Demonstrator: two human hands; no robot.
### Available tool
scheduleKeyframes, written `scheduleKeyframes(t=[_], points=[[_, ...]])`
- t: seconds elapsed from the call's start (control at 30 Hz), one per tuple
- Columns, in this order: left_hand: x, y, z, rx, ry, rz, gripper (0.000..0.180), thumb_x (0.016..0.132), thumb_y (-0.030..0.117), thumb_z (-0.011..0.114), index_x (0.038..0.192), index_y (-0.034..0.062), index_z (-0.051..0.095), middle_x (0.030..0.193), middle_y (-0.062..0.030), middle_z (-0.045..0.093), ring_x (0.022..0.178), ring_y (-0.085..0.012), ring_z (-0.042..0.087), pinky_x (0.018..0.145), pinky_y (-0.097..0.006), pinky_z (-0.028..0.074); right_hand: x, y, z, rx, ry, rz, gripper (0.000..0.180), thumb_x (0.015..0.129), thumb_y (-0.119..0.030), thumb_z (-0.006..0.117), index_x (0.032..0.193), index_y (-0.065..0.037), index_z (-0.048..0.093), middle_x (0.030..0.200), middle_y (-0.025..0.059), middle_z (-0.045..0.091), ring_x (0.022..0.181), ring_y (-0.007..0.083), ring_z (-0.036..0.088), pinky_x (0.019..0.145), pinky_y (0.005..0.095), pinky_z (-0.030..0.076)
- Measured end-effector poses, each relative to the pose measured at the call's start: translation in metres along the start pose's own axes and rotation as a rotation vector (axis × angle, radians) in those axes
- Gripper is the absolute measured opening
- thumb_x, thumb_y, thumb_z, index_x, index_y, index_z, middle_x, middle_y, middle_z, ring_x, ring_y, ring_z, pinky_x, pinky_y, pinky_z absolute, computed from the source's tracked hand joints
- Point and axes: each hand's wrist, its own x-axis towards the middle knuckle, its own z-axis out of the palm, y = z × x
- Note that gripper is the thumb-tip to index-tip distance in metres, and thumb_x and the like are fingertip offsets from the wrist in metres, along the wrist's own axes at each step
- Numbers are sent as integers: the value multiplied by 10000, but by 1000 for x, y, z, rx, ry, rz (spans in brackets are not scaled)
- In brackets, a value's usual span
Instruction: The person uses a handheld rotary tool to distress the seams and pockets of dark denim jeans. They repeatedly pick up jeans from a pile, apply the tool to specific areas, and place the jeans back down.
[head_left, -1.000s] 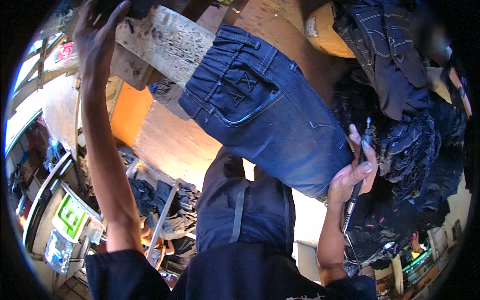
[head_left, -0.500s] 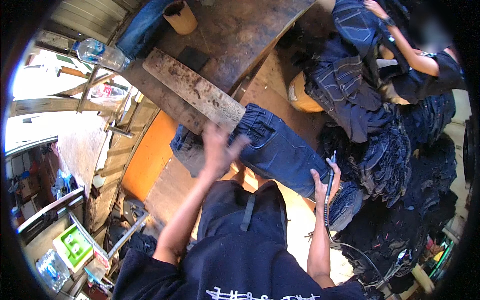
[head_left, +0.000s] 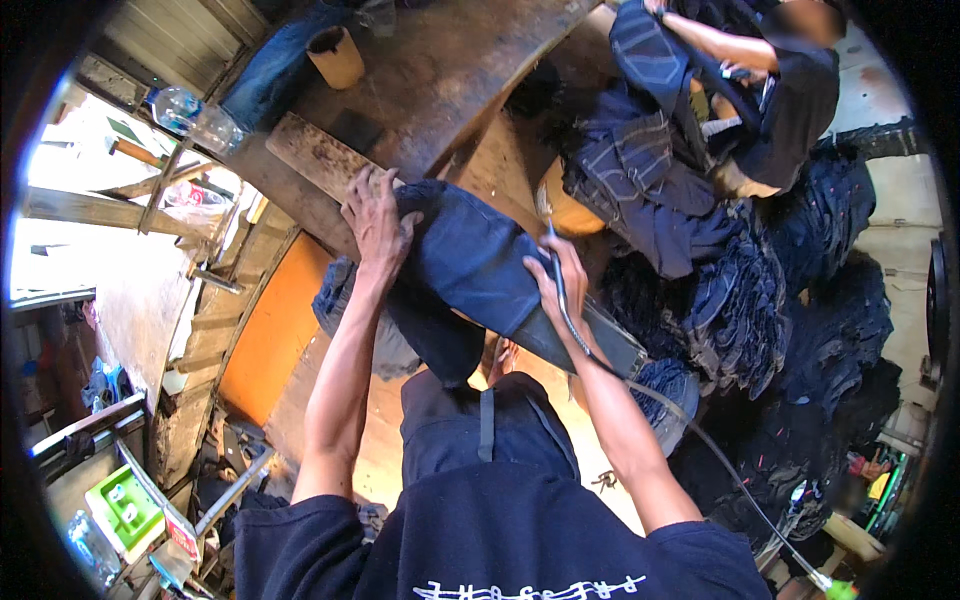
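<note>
Dark blue denim trousers (head_left: pixel 465 250) are pulled over a long narrow board (head_left: pixel 310 155), whose dark near end shows past the cloth at the right. My left hand (head_left: pixel 375 225) lies over the board at the denim's far-left edge, fingers spread a little and thumb against the cloth. In my right hand (head_left: pixel 565 280) is a slim pen-shaped tool (head_left: pixel 558 275), gripped with its tip pointing up and away. From it a thin hose (head_left: pixel 715 450) runs along my forearm toward the lower right. The right fingers also rest by the denim's right edge.
Heaps of dark denim (head_left: pixel 730 310) lie to the right. Beyond them another person's arm (head_left: pixel 720 40) handles jeans (head_left: pixel 650 50). A yellow container (head_left: pixel 565 205) stands beneath the bench (head_left: pixel 430 90), which carries a cup (head_left: pixel 335 58). A green tray (head_left: pixel 125 508) sits lower left.
My left hand has moved up and left onto the board. My right hand, with the tool, has moved up and left along the denim. The trousers now lie differently, baring the board's near end.
</note>
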Motion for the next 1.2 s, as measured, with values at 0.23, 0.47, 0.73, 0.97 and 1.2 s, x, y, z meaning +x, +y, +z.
scheduleKeyframes(t=[0.23, 0.47, 0.73, 0.97, 1.2], points=[[-75, 105, 91, -243, -563, 605, 944, 760, 651, 827, 1543, 171, 611, 1555, -125, 599, 1523, -379, 460, 1296, -595, 266, -4, 57, -32, 341, 198, 117, 245, 1061, -246, 748, 1159, -21, 760, 1014, 54, 779, 936, 119, 672, 847, 320, 548], [-32, 107, 142, -524, -711, 454, 393, 770, 454, 916, 977, 133, 826, 970, -84, 763, 923, -344, 738, 776, -469, 543, -70, 41, -94, 348, -22, 84, 272, 1060, -170, 660, 1171, 63, 743, 1156, 192, 802, 1030, 253, 789, 962, 404, 605], [-12, 110, 173, -537, -629, 555, 220, 839, 235, 901, 942, 70, 798, 810, -158, 763, 761, -345, 752, 682, -455, 557, -56, 46, -64, 183, -355, -448, 177, 830, -56, 775, 971, 50, 791, 959, 192, 806, 1048, 355, 811, 1055, 540, 608], [-16, 111, 178, -499, -706, 500, 225, 885, 280, 879, 1027, 113, 828, 924, -103, 803, 874, -265, 774, 788, -421, 573, -63, 44, -65, 208, -449, -500, 187, 795, -66, 793, 961, 18, 813, 905, 152, 810, 1022, 327, 823, 1007, 506, 643], [-12, 107, 172, -703, -660, 518, 259, 768, 117, 901, 783, 19, 661, 698, -213, 668, 689, -442, 678, 619, -489, 500, -64, 44, -61, 210, -514, -545, 204, 792, -66, 790, 976, 16, 816, 913, 175, 814, 1035, 322, 821, 1010, 498, 643]])
